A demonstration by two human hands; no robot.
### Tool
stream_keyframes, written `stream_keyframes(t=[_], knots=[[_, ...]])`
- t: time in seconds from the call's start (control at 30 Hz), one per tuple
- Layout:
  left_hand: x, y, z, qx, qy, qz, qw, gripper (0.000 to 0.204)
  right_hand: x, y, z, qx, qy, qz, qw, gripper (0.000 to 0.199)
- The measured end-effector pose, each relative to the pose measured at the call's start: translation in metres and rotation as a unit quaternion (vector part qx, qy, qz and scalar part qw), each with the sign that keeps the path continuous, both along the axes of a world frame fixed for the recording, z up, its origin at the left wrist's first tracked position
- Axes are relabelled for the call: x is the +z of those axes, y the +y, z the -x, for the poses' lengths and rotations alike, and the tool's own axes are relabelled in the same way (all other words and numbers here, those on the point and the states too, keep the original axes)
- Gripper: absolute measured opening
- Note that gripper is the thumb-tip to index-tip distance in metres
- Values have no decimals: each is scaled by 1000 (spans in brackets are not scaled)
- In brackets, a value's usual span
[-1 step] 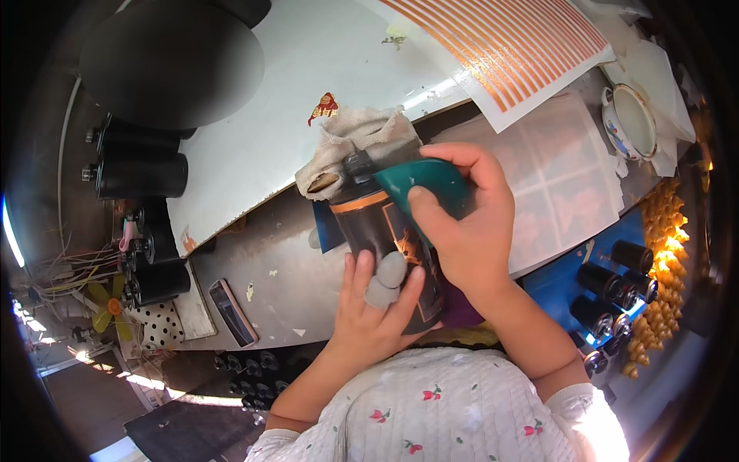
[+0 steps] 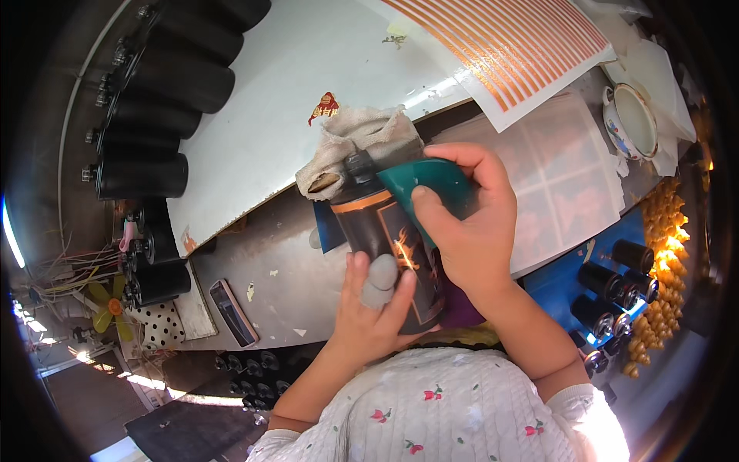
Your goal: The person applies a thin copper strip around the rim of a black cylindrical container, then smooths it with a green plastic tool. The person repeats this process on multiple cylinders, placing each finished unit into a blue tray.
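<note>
My left hand (image 2: 373,308) is wrapped round the lower part of a black bottle (image 2: 368,233) with an orange band and orange decoration, its neck pointing away from me. Grey rubber covers (image 2: 379,281) sit on a couple of the fingers. Between the thumb and fingers of my right hand (image 2: 481,223) is a teal, flat, flexible scraper (image 2: 431,185). Its edge lies against the bottle's right side, near the shoulder. The bottle's neck rests at a crumpled beige cloth (image 2: 369,135) on the table's edge. My left hand hides part of the bottle's base.
Black bottles stand in a row (image 2: 146,175) along the left. A phone (image 2: 233,312) lies on the grey surface. Orange-striped sheets (image 2: 508,54), paler printed sheets (image 2: 554,169) and an enamel cup (image 2: 630,122) are at right, above more black bottles on a blue surface (image 2: 566,277).
The dark round blur at upper left is gone, showing black bottles there. The bottle has turned slightly in my left hand, and the scraper has shifted slightly right.
</note>
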State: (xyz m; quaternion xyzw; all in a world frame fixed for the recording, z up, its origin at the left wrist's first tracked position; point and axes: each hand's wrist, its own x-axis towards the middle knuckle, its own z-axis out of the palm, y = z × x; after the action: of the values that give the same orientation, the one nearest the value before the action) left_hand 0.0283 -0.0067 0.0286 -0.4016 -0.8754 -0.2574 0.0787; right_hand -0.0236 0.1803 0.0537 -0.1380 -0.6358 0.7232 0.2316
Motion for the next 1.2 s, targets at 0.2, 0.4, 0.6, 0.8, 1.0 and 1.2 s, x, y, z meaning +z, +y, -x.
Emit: stream_keyframes(t=[0.2, 0.4, 0.6, 0.8, 1.0, 1.2], knots=[[-41, -30, -8, 29, -223, -9, 974, 102, 0, 5, -3, 17, -25, 19, 999, 34], [-17, -1, 2, 85, -229, -99, 965, 80, -1, 5, -2, 14, -41, 62, 997, 34], [-28, -12, -15, 57, -119, -17, 991, 95, 1, 6, 0, 7, -19, 25, 999, 30], [-43, -27, -15, 63, -188, -58, 978, 94, -2, 6, 0, -7, -30, 33, 999, 30], [-24, -3, -19, 71, 69, -13, 995, 98, 0, 7, 2, -7, -18, 31, 999, 29], [-45, -22, -12, 102, -129, -16, 986, 86, -6, 6, 0, 2, -28, 78, 997, 30]])
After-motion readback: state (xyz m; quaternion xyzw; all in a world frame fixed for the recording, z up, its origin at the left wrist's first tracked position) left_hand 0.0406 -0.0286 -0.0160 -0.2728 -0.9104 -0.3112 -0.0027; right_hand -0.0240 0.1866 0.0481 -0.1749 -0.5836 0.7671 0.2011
